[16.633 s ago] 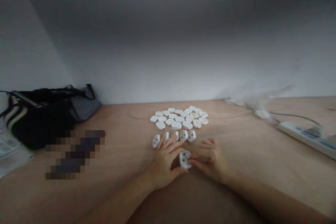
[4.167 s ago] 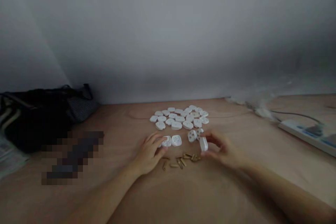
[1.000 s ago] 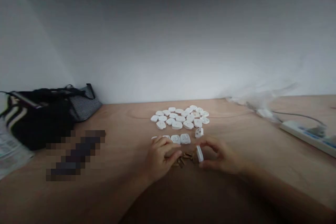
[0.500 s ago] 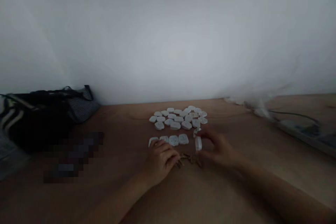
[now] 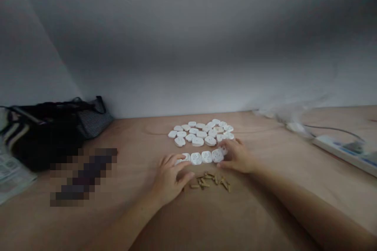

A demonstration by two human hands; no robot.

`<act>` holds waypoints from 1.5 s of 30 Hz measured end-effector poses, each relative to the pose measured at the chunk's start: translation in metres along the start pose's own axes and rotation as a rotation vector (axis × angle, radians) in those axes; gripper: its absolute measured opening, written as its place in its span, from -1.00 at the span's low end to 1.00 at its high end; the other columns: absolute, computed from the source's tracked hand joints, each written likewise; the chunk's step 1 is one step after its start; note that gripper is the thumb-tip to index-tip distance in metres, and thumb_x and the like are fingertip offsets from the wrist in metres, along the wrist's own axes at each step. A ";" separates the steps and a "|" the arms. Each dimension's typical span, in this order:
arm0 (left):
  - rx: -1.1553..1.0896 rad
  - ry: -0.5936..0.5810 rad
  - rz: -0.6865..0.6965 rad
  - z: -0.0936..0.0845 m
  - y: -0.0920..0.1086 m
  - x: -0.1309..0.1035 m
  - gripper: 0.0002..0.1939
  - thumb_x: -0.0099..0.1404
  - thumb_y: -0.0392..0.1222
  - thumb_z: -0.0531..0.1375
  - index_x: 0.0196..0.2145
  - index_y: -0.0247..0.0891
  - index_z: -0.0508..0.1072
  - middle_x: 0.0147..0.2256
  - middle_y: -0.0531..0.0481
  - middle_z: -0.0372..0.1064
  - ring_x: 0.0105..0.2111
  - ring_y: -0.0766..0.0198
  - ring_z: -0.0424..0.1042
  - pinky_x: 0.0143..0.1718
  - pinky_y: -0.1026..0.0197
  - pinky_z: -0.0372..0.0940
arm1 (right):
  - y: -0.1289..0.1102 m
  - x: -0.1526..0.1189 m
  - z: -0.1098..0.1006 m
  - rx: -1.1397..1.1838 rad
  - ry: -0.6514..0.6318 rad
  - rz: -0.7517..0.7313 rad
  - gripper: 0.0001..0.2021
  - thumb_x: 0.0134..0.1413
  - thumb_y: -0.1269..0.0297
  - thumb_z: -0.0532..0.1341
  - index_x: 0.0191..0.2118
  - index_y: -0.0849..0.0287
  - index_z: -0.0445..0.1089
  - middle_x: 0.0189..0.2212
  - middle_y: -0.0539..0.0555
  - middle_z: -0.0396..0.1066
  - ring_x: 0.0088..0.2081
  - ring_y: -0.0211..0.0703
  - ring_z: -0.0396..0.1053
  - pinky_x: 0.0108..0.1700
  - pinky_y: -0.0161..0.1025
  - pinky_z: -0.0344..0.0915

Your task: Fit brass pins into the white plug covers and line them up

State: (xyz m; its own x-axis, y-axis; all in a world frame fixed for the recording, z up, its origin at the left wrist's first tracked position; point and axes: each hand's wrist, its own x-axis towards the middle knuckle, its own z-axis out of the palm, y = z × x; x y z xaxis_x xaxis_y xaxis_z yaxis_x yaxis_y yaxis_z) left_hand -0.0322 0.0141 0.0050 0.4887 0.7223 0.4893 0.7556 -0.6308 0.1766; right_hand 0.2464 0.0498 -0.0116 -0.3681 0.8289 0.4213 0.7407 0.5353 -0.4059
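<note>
A row of white square plastic socket pieces [image 5: 206,157] with small holes lies between my two hands. At its left end, my left hand [image 5: 171,176] rests with fingers curved over the end piece and thumb held apart. My right hand [image 5: 238,156] has fingers and thumb around the white piece at the right end [image 5: 224,150], partly hiding it. Several small brass strips [image 5: 204,182] lie loose just in front of the row. Behind it, a spread of more white plastic pieces [image 5: 198,141] sits on the wooden table [image 5: 188,219].
A black bag [image 5: 50,133] stands at the left, with printed paper [image 5: 14,176] beside it. A pixelated dark object [image 5: 91,172] lies nearby. On the right are a white power strip [image 5: 341,151], its cable and clear plastic wrap [image 5: 291,115]. The wall [image 5: 188,90] rises behind.
My right hand has brought a white piece, earlier standing on edge, against the row's right end. My left hand has shifted left and its thumb has spread, uncovering more brass strips.
</note>
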 end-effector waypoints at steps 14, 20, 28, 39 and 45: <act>0.017 -0.113 -0.102 0.008 -0.012 -0.003 -0.61 0.29 -0.04 0.06 0.04 -0.15 0.36 0.10 -0.16 0.18 0.11 -0.07 0.12 0.08 -0.21 0.05 | 0.039 -0.003 0.008 0.303 0.091 0.127 -0.59 -0.08 0.17 0.28 -0.07 0.15 0.31 -0.14 0.12 0.41 -0.13 -0.01 0.38 -0.09 -0.02 0.32; -0.005 -0.159 -0.110 0.010 -0.014 -0.004 -0.60 0.31 -0.02 0.02 0.06 -0.16 0.33 0.13 -0.18 0.15 0.14 -0.05 0.09 0.09 -0.16 0.08 | 0.035 -0.013 -0.001 0.308 0.090 0.174 -0.59 -0.08 0.12 0.28 -0.10 0.17 0.30 -0.30 0.09 0.46 -0.33 -0.12 0.45 -0.33 -0.21 0.41; -0.014 -0.302 -0.174 0.008 -0.010 -0.003 -0.55 0.33 0.03 -0.03 0.10 -0.16 0.29 0.19 -0.17 0.06 0.17 -0.05 0.05 0.13 -0.12 0.02 | 0.019 -0.010 -0.008 0.197 0.114 0.116 -0.61 -0.12 0.27 0.26 -0.08 0.17 0.38 -0.24 0.12 0.43 -0.33 -0.13 0.39 -0.26 -0.19 0.35; 0.015 -0.309 -0.125 0.011 -0.007 -0.001 -0.55 0.36 0.05 -0.09 0.13 -0.10 0.24 0.20 -0.12 0.04 0.18 -0.01 0.04 0.13 -0.10 0.01 | 0.015 -0.003 0.002 0.122 0.157 0.149 -0.63 -0.14 0.30 0.28 -0.11 0.16 0.39 -0.29 0.09 0.43 -0.37 -0.17 0.39 -0.31 -0.25 0.33; 0.027 -0.286 -0.092 0.013 -0.007 -0.001 -0.56 0.36 0.05 -0.07 0.12 -0.09 0.25 0.19 -0.14 0.07 0.17 -0.04 0.06 0.11 -0.15 0.02 | 0.012 -0.002 0.002 0.120 0.265 0.198 -0.57 -0.09 0.22 0.26 -0.05 0.21 0.30 -0.28 0.13 0.42 -0.32 -0.11 0.39 -0.27 -0.19 0.33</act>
State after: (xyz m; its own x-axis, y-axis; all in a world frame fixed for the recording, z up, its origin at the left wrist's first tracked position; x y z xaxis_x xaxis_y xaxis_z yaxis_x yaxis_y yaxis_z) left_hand -0.0323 0.0210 -0.0077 0.5176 0.8292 0.2110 0.8121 -0.5538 0.1841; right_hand 0.2546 0.0545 -0.0188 -0.0532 0.8559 0.5143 0.7058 0.3965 -0.5870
